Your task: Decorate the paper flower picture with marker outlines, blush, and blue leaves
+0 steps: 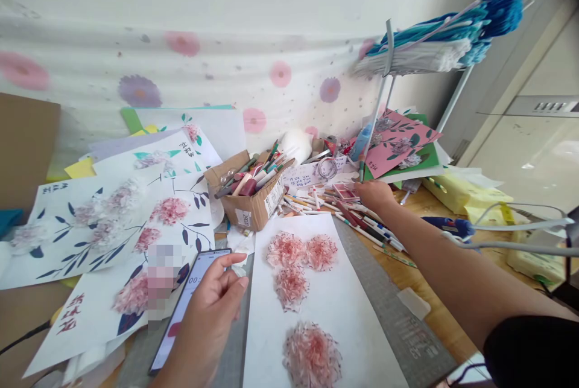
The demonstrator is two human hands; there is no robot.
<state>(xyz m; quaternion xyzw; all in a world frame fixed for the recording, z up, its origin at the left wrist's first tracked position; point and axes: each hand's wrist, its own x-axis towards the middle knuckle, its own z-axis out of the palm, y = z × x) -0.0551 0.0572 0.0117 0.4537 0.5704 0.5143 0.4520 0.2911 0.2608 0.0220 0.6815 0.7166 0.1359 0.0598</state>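
Note:
A white sheet of paper (332, 291) lies in front of me, bearing several pink ruffled flowers (312, 355) with dark-red specks. My left hand (219, 291) is raised beside the sheet's left edge, over a phone (194, 297) with a lit screen. Its fingers are loosely bent, thumb and index apart, with nothing in them. Stretched out to the far right, my right hand (376, 195) is closed at the heap of pens (357, 216). A greenish pen (361, 171) stands up at its fingers, which seem to grip it; the fingertips are largely hidden.
A cardboard box (251, 201) of pens and markers stands behind the sheet. Finished-looking flower pictures (99, 231) overlap at left. A blue glue gun (447, 226) and yellow packs (470, 198) lie at right. Above hangs a rack (377, 98) with pipe cleaners (434, 44). A grey cutting mat (407, 321) lies underneath.

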